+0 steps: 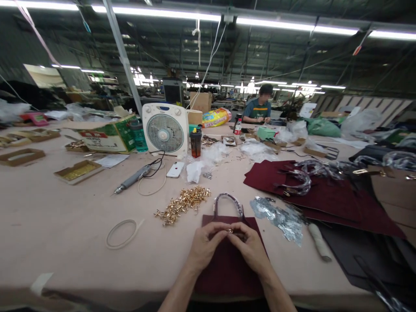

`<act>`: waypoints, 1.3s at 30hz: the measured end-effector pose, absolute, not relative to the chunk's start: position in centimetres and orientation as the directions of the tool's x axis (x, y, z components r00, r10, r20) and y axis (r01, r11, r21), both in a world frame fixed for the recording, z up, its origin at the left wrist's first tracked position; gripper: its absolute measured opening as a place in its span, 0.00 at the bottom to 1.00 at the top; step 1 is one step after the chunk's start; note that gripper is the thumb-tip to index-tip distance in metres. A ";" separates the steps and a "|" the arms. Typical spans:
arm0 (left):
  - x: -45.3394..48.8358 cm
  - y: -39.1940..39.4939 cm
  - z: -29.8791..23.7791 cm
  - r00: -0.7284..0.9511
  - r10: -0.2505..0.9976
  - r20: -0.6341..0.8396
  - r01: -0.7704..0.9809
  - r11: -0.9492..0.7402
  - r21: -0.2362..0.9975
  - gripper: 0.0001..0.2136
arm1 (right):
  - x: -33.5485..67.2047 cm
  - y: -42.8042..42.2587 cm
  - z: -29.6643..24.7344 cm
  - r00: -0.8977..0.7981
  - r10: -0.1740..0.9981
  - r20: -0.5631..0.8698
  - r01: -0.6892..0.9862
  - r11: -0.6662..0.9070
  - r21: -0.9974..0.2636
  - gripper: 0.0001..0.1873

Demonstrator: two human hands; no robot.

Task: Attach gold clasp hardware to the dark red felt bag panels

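While the left hand and right hand are held together, a tiny gold fitting is pinched between their fingertips, directly above a burgundy bag panel laid flat beneath the wrists (the fitting's exact shape is too small to tell); its wrapped handle is directed toward 12 o'clock; gold rivets are heaped at 11 o'clock, seemingly kept within easy reach; silvery scrap sheet is scattered at 1 o'clock; further burgundy panels are piled at 2 o'clock; a white box fan is stood at 12 o'clock; a seated co-worker is seen farthest off, at 1 o'clock.
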State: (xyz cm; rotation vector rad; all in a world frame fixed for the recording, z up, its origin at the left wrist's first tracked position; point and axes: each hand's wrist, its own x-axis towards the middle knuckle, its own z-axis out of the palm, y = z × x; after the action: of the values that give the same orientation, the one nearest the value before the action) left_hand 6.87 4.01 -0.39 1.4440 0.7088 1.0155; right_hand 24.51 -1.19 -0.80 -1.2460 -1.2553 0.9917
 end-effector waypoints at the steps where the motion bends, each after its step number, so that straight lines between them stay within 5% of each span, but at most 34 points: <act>1: 6.9 4.0 -0.5 0.438 0.879 0.186 -0.131 -0.142 0.981 0.11 | 24.6 -1.2 -0.8 0.107 0.987 0.121 0.099 0.110 -0.989 0.18; 8: 7.2 4.3 -0.8 0.382 0.907 0.175 -0.089 -0.152 0.984 0.09 | 24.5 -1.4 -0.7 0.161 0.977 0.141 0.045 0.135 -0.990 0.13; 15: 7.4 4.8 -1.7 0.297 0.949 0.110 -0.156 -0.065 0.986 0.13 | 23.9 -1.3 0.1 0.110 0.900 0.421 0.312 0.371 -0.875 0.03; 24: 7.2 4.7 -1.7 0.307 0.942 0.136 -0.019 -0.136 0.990 0.12 | 23.7 -1.3 -0.2 0.107 0.885 0.453 0.422 0.372 -0.827 0.04; 32: 7.4 4.0 -1.3 0.418 0.871 0.259 0.007 -0.289 0.957 0.18 | 24.5 -1.0 -1.1 0.175 0.972 0.153 0.044 0.148 -0.988 0.14; 39: 7.5 3.9 -1.5 0.482 0.846 0.227 0.011 -0.266 0.964 0.16 | 24.9 -0.9 -1.1 0.108 0.991 0.074 -0.109 0.086 -0.990 0.18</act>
State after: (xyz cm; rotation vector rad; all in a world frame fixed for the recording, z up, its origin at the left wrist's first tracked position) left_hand 7.47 3.92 -1.53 1.6466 0.7484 0.9634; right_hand 24.90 -0.86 -1.13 -1.1149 -1.0870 1.1264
